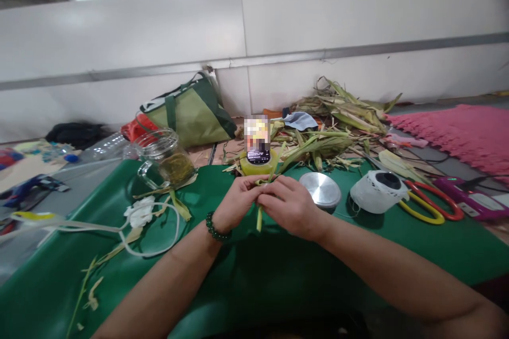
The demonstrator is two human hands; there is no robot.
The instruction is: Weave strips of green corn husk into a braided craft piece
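Observation:
Both hands meet over the green mat (254, 280), closed around a strip of corn husk (260, 220). My left hand (238, 202) pinches it from the left, with a dark green bead bracelet (217, 228) on the wrist. From the right, my right hand (292, 206) grips the same strip, its fingers bent and touching the left fingertips. One end of the husk hangs below the hands and another part sticks up above them. Just behind, a phone (257, 143) stands in a yellow roll of tape (252, 167). A round metal lid (321, 189) lies beside my right hand.
To the right are a white thread spool (374, 196), red-and-yellow-handled scissors (433, 198) and a purple device (469, 201). Left stand a glass mug (169, 164) and a looped white cable (131, 249). Behind are a green bag (194, 111), a husk pile (342, 108) and pink cloth (457, 140).

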